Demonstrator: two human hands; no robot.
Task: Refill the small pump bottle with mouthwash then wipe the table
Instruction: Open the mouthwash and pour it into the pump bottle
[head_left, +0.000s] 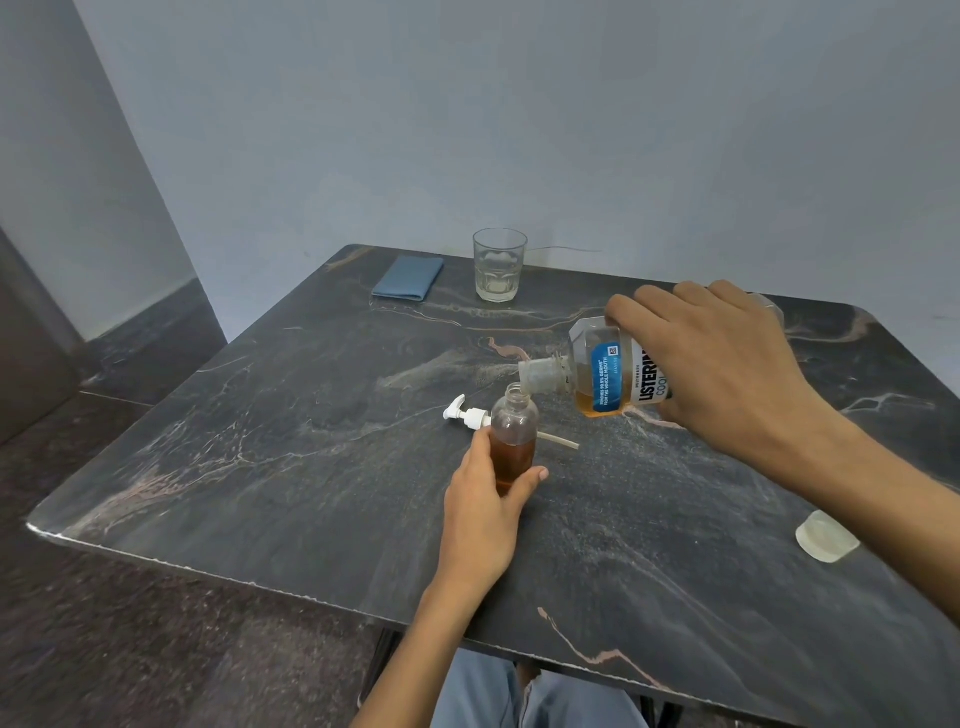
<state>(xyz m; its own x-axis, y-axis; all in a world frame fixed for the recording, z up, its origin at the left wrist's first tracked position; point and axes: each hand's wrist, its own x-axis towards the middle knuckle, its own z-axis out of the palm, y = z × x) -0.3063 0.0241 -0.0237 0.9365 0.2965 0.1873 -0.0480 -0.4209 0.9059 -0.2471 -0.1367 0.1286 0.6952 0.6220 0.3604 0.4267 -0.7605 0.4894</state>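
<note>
In the head view, a dark marbled worktop (291, 467) is seen from above and in front. Near its middle the small pump bottle (513, 441) is stood upright with its neck open; amber liquid fills roughly its lower half. It is gripped low down by the left hand (485, 512), whose fingers and thumb are wrapped round the bottle's base.

The mouthwash bottle (608, 371) is held tipped on its side by the right hand (722, 364), which is closed over the body from above, the fingers spread across the label end. The uncapped spout is pointed to the left and lies just above and beside the small bottle's open neck. Amber liquid is pooled along the lower side of the tipped bottle. Whether any stream is passing between the two openings cannot be told.

Just behind the small bottle, the white pump head (467, 414) is laid flat on the worktop, and its dip tube is seen emerging on the bottle's right side. At the far edge, a folded blue cloth (409, 279) is laid flat, and just to its right a clear drinking glass (498, 266) is stood upright. Near the right edge, a pale translucent cap (826, 536) is rested on the worktop, well apart from both bottles.
</note>
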